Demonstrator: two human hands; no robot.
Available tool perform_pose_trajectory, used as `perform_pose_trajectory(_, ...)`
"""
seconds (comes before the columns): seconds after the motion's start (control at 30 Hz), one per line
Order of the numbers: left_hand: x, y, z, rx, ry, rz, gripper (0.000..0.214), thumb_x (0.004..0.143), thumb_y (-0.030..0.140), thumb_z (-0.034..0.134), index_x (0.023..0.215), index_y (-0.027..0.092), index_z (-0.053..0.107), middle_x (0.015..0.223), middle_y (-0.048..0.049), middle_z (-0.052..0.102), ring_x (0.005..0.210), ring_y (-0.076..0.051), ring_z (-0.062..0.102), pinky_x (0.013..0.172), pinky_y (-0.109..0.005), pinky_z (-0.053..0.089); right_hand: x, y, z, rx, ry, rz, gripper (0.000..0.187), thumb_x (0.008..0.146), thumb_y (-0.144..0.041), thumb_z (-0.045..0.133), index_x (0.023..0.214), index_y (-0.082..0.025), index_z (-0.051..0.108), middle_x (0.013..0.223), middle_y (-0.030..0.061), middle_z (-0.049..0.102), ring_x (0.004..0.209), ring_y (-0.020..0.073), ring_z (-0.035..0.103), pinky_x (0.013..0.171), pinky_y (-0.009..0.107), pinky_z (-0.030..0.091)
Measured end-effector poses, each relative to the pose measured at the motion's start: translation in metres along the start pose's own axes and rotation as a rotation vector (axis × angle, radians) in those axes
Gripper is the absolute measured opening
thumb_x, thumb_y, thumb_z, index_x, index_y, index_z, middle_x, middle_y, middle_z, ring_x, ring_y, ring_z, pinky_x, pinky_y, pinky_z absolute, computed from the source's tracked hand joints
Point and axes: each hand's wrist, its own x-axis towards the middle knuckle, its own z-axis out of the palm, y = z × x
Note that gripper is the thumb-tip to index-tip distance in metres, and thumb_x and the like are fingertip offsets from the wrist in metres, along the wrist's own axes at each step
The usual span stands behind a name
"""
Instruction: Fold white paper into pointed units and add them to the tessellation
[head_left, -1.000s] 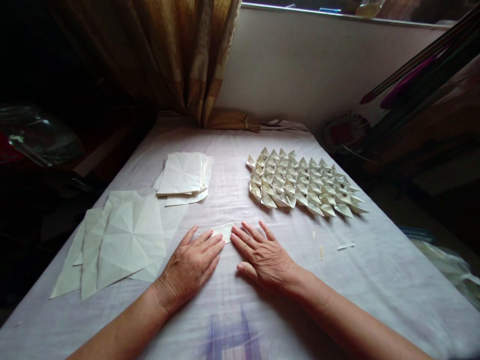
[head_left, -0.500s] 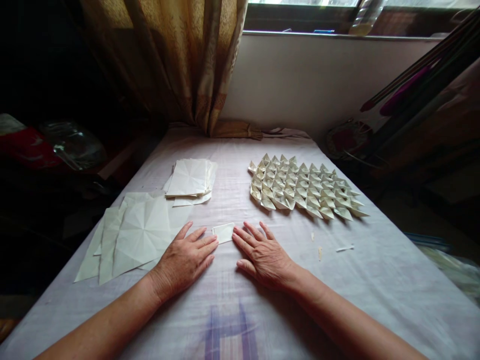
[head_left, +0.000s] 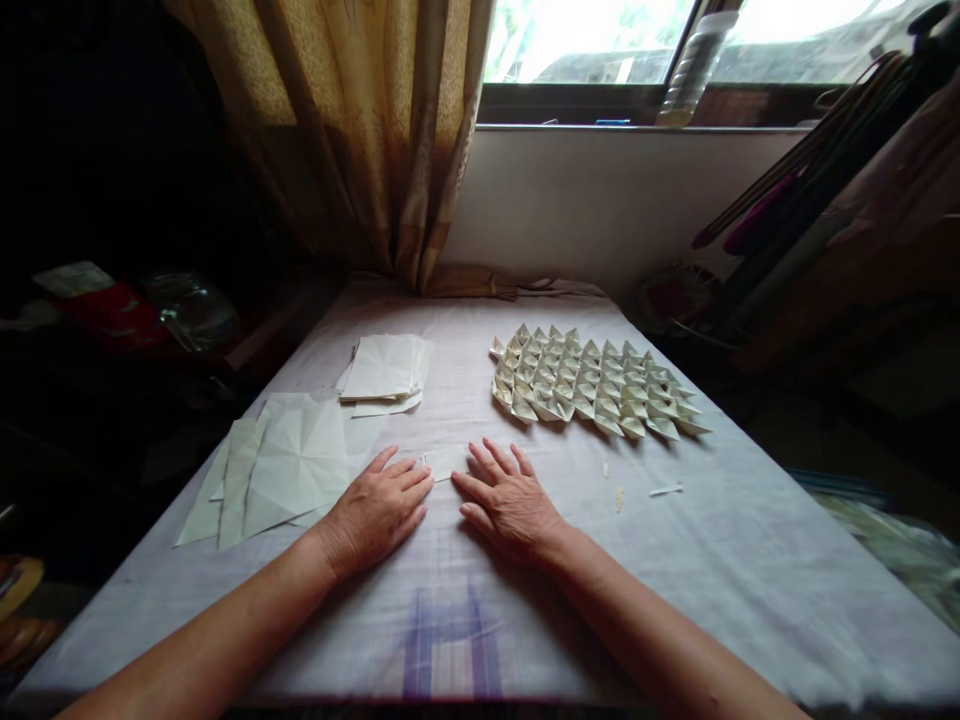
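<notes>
A small folded piece of white paper (head_left: 445, 463) lies flat on the table between my hands. My left hand (head_left: 381, 505) rests palm down, its fingertips touching the paper's left end. On the other side, my right hand (head_left: 507, 500) lies flat with fingers spread and the index fingertip at the paper's right end. Left of my left hand are large creased paper sheets (head_left: 298, 462), overlapping one another. Farther back sits a stack of creased square papers (head_left: 384, 366). Rows of folded paper boats (head_left: 592, 382) stand together at the back right.
A white stick (head_left: 666, 490) and small paper scraps (head_left: 619, 499) lie right of my right hand. The cloth-covered table (head_left: 720, 600) meets a brown curtain (head_left: 420, 180) and a wall at the back. A plastic bottle (head_left: 694, 75) stands on the sill.
The view has tilted up, showing more of the window. My right hand has slid slightly left along the paper, now covering more of its right end. My left hand stays at the left end.
</notes>
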Motion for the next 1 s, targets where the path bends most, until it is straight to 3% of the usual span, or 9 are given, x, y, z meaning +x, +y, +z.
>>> perform_pose_trajectory(0.17,0.009,-0.006,-0.008,-0.063,-0.021,0.034,0.015,0.091,0.022,0.055,0.100,0.021,0.068,0.105,-0.0040,0.074,0.103,-0.022,0.066,0.108,-0.045,0.034,-0.009,0.003,0.001,0.004,0.053,0.084,0.039,0.098,-0.044,0.048,0.134,-0.032,0.060,0.152,0.0145,0.043,0.142,0.0362,0.036,0.110,0.062,0.027)
perform_pose_trajectory(0.3,0.030,-0.010,-0.002,-0.091,0.030,-0.104,0.021,0.093,0.028,0.055,0.076,0.020,0.067,0.080,-0.0037,0.072,0.078,-0.021,0.066,0.093,-0.041,0.045,-0.009,0.010,0.007,0.081,0.196,0.099,0.038,0.095,-0.032,0.053,0.131,-0.024,0.061,0.145,0.0149,0.052,0.133,0.0316,0.047,0.109,0.055,0.035)
perform_pose_trajectory(0.37,0.040,-0.011,0.006,-0.086,0.083,-0.174,0.018,0.090,0.035,0.061,0.087,0.018,0.068,0.089,-0.0078,0.072,0.084,-0.024,0.066,0.085,-0.040,0.048,-0.008,0.015,0.013,0.126,0.293,0.132,0.038,0.091,-0.027,0.056,0.128,-0.019,0.063,0.139,0.0168,0.057,0.128,0.0305,0.052,0.107,0.052,0.040)
perform_pose_trajectory(0.47,0.048,-0.012,0.020,-0.100,0.163,-0.254,0.034,0.086,0.040,0.066,0.112,0.017,0.064,0.107,-0.0122,0.071,0.096,-0.027,0.065,0.088,-0.041,0.048,-0.007,0.022,0.019,0.163,0.353,0.134,0.036,0.088,-0.025,0.058,0.123,-0.019,0.065,0.135,0.0162,0.060,0.125,0.0300,0.055,0.105,0.051,0.042)
perform_pose_trajectory(0.6,0.045,-0.007,0.025,-0.153,0.219,-0.274,0.027,0.086,0.030,0.067,0.110,0.019,0.064,0.099,-0.0076,0.072,0.093,-0.024,0.065,0.088,-0.039,0.049,-0.008,0.022,0.019,0.173,0.340,0.125,0.035,0.087,-0.024,0.059,0.121,-0.021,0.066,0.134,0.0141,0.061,0.125,0.0302,0.054,0.104,0.051,0.042)
perform_pose_trajectory(0.73,0.036,0.003,0.017,-0.198,0.233,-0.215,0.007,0.089,0.022,0.059,0.088,0.021,0.066,0.084,-0.0028,0.071,0.083,-0.020,0.063,0.085,-0.036,0.048,-0.008,0.019,0.015,0.171,0.338,0.120,0.032,0.087,-0.023,0.059,0.117,-0.020,0.068,0.133,0.0134,0.062,0.125,0.0303,0.054,0.104,0.050,0.042)
perform_pose_trajectory(0.8,0.030,0.007,0.014,-0.207,0.226,-0.176,0.015,0.091,0.018,0.053,0.081,0.021,0.064,0.079,-0.0020,0.070,0.081,-0.019,0.063,0.086,-0.037,0.048,-0.009,0.018,0.014,0.165,0.333,0.112,0.029,0.087,-0.022,0.059,0.114,-0.022,0.069,0.132,0.0127,0.063,0.124,0.0298,0.054,0.103,0.050,0.043)
perform_pose_trajectory(1.0,0.016,0.010,0.020,-0.225,0.209,-0.127,0.020,0.085,0.008,0.050,0.089,0.023,0.063,0.098,-0.0022,0.075,0.103,-0.020,0.065,0.101,-0.043,0.043,-0.009,0.014,0.010,0.167,0.368,0.095,0.019,0.085,-0.017,0.058,0.097,-0.023,0.071,0.121,0.0101,0.068,0.111,0.0272,0.060,0.096,0.045,0.046)
